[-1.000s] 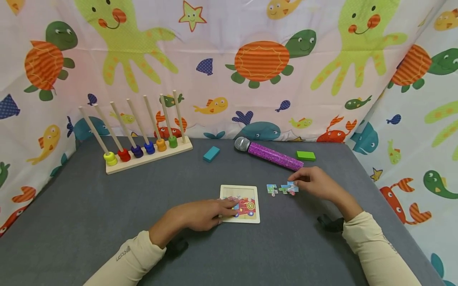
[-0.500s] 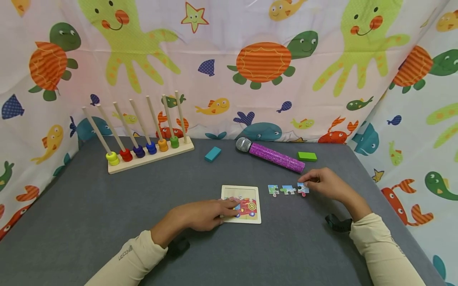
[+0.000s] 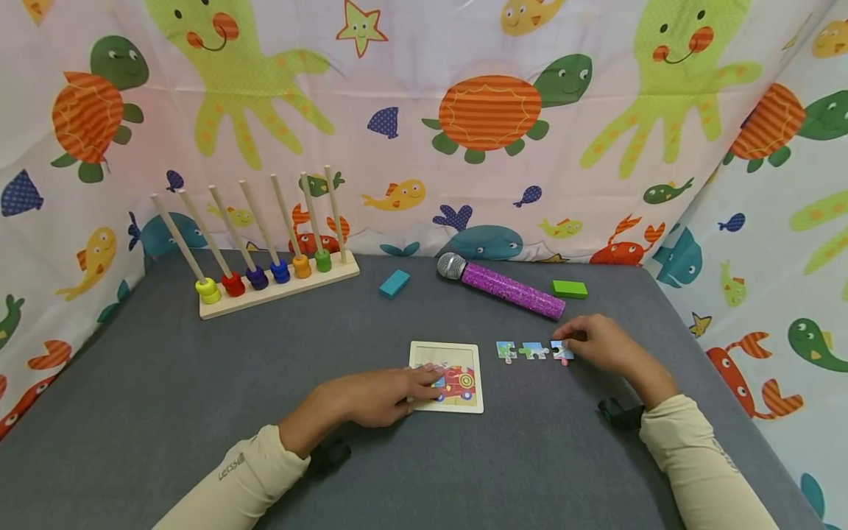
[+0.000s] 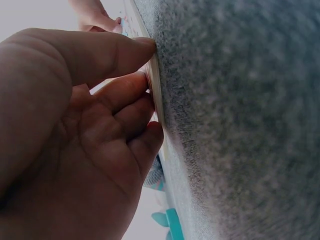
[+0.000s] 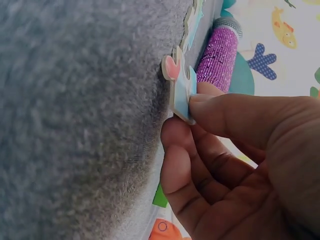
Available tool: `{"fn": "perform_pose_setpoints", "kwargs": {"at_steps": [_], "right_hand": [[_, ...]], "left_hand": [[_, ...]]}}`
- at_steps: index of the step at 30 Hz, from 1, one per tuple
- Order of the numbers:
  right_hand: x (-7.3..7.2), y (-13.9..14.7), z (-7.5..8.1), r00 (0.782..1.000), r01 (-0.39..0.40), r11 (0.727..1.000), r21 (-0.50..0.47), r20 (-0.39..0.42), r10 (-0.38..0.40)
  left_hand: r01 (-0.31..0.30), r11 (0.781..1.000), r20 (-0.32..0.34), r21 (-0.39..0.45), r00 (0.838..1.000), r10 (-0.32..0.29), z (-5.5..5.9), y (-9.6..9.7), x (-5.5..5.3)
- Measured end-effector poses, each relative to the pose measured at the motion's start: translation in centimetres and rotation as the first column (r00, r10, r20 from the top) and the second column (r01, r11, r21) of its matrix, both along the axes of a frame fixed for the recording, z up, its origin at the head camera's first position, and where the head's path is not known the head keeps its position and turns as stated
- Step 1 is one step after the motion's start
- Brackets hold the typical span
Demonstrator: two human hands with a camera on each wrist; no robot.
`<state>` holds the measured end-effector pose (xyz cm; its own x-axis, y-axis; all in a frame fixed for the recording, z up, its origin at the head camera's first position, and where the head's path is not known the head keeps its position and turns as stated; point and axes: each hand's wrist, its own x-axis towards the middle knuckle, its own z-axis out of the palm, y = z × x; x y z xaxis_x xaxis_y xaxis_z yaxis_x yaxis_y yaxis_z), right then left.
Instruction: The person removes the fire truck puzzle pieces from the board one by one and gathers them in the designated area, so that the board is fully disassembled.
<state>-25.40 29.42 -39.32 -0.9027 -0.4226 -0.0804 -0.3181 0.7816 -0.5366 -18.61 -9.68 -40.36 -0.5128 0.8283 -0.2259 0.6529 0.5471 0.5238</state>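
On the grey table lies a framed wooden jigsaw puzzle (image 3: 457, 383) with a red vehicle picture, partly hidden by my left hand (image 3: 387, 396). The fingers of that hand rest extended on the puzzle's left side; in the left wrist view, the thumb (image 4: 120, 52) touches the frame's edge (image 4: 156, 85). Right of the frame, my right hand (image 3: 599, 342) pinches a blue and pink puzzle piece (image 5: 181, 90) between thumb and fingers, low at the table surface. Two more puzzle pieces lie in a row to its left, a middle one (image 3: 534, 351) and a green-blue one (image 3: 506, 351).
A purple glitter microphone (image 3: 510, 287) lies behind the pieces, near a green block (image 3: 569, 289). Further left are a teal block (image 3: 394, 284) and a wooden peg stand (image 3: 281, 287) with coloured rings. A sea-animal curtain (image 3: 397, 147) borders the table's back and sides.
My right hand has shifted the pinched piece to the right, opening a gap from the middle piece. During the last half second it has hardly moved. My left hand stays on the puzzle.
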Motion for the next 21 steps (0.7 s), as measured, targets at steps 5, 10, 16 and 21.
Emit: {"fn": "perform_pose_setpoints", "kwargs": {"at_steps": [5,10,16,21], "right_hand": [[-0.2,0.0,-0.2,1.0,0.022,1.0,-0.013,0.021,-0.021],[-0.1,0.1,0.1,0.998,0.063,0.998,-0.014,0.02,-0.063],[0.3,-0.4,0.8,0.998,0.059,0.998,0.002,-0.008,-0.059],[0.7,-1.6,1.0,0.999,-0.008,1.0,-0.002,-0.049,0.008]], "left_hand": [[-0.003,1.0,-0.005,-0.006,1.0,0.003,0.2,0.0,0.1],[-0.004,1.0,-0.018,-0.007,1.0,0.004,0.2,0.0,0.2],[-0.022,1.0,-0.051,-0.018,0.998,0.021,0.3,0.5,0.5],[-0.036,0.999,-0.062,-0.012,0.997,0.035,0.4,0.9,0.6]]}}
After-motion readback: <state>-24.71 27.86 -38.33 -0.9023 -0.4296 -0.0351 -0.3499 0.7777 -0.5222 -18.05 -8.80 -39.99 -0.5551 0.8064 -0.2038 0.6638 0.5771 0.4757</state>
